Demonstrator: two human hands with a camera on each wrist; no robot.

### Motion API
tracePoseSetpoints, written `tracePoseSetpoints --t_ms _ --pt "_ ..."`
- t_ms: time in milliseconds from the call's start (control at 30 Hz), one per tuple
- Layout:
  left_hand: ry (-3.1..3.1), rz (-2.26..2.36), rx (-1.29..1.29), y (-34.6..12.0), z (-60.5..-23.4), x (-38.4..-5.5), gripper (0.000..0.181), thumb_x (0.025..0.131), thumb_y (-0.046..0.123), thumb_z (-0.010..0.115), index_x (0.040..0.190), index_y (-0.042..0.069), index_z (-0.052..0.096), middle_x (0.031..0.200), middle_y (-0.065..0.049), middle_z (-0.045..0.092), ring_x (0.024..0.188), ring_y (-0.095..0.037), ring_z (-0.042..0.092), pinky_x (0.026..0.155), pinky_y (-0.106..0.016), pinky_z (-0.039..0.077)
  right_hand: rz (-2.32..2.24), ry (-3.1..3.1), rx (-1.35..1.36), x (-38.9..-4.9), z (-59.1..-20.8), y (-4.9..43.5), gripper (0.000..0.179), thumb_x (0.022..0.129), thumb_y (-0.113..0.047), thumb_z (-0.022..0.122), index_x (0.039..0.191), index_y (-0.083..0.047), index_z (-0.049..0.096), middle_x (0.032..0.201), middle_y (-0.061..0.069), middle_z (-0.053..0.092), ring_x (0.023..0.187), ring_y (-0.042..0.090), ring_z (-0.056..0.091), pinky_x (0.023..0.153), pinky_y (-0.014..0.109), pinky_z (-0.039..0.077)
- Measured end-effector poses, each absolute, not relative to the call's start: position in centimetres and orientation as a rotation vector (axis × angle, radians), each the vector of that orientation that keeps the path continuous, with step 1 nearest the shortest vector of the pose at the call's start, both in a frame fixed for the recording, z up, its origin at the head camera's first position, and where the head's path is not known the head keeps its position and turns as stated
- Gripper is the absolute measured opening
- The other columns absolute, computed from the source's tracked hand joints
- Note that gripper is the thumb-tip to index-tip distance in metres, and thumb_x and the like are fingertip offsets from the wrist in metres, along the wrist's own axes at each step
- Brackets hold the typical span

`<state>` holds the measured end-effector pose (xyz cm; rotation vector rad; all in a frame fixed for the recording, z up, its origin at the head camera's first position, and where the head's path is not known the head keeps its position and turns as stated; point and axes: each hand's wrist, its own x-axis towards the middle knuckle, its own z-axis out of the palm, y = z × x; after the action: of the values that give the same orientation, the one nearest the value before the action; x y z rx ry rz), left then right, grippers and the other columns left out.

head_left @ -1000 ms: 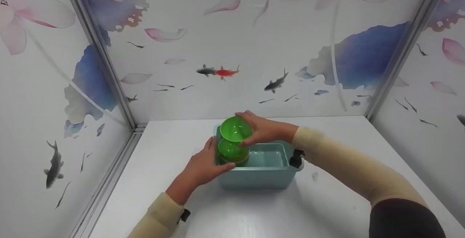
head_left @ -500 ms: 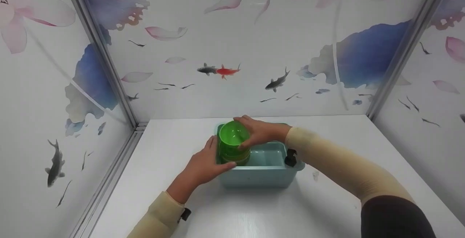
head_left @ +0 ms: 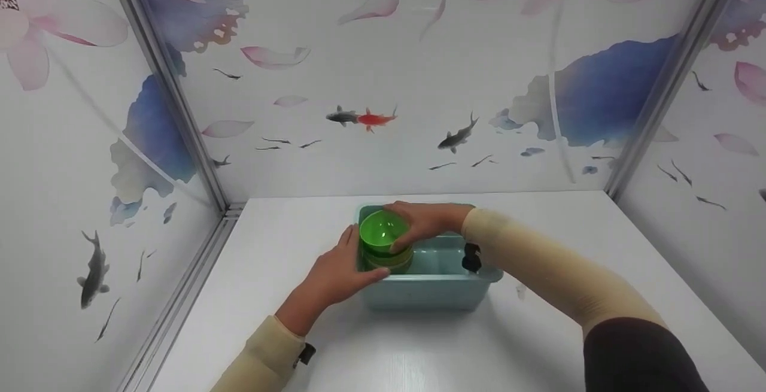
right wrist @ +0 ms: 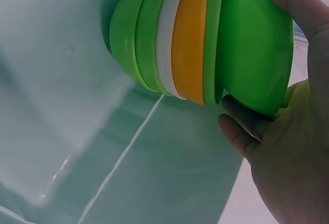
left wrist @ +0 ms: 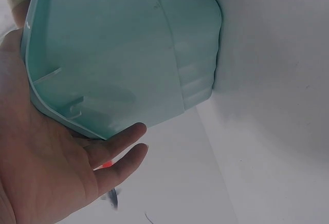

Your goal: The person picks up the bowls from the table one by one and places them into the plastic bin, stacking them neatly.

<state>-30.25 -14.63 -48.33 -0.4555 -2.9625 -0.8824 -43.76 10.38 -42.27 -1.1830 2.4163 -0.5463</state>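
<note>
My right hand [head_left: 422,221] pinches a green bowl [head_left: 383,230] by its side, thumb in front. In the right wrist view, the held bowl [right wrist: 257,49] sits partly inside the top green bowl of a stack [right wrist: 187,41]. The stack has green, white and orange bowls, nested. It stands at the left end of a light teal plastic bin [head_left: 425,293]. My left hand [head_left: 332,269] rests against the bin's front left corner, fingers straight along the side and thumb over the front rim. In the left wrist view, the palm [left wrist: 46,162] lies against the bin's rim.
The bin stands on a white table [head_left: 287,224] near the back wall [head_left: 383,158]. White panels printed with flowers and fish enclose the table at the back and sides. To the right of the stack, the bin's floor [head_left: 443,255] shows.
My right hand has lowered the green bowl, moving slightly left, from above the stack into its top bowl. My left hand has stayed at the bin's corner.
</note>
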Motion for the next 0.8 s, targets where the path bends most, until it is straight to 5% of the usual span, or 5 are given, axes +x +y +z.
tracePoseSetpoints --t_ms 233,467,800 --pt "-2.963 -0.875 -0.459 -14.6 -48.3 -30.2 0.127 0.094 0.084 0.063 0.176 0.0 0.013 0.182 -0.022 0.021 0.152 -0.042 0.051 0.116 -0.06 0.049 -0.393 2.42 -1.1 -43.4 -42.7 9.9 0.119 0.095 -0.06 0.083 0.178 -0.01 0.015 0.181 0.016 0.026 0.164 0.033 0.032 0.131 0.053 0.028" --pt "-2.946 -0.858 -0.47 -14.6 -48.4 -30.4 0.122 0.096 0.077 0.067 0.176 0.001 0.015 0.181 -0.022 0.022 0.151 -0.041 0.052 0.117 -0.063 0.047 -0.289 2.435 -1.133 -43.5 -43.0 9.3 0.119 0.092 -0.049 0.09 0.177 -0.008 0.017 0.168 0.013 0.043 0.153 0.03 0.047 0.126 0.049 0.039" --pt "-2.948 -0.87 -0.46 -14.7 -48.8 -30.5 0.123 0.096 0.079 0.066 0.176 0.001 0.014 0.181 -0.021 0.021 0.153 -0.041 0.05 0.117 -0.063 0.047 -0.259 2.456 -1.112 -43.5 -43.0 9.1 0.12 0.089 -0.048 0.094 0.177 -0.011 0.02 0.165 0.013 0.047 0.151 0.03 0.05 0.125 0.049 0.04"
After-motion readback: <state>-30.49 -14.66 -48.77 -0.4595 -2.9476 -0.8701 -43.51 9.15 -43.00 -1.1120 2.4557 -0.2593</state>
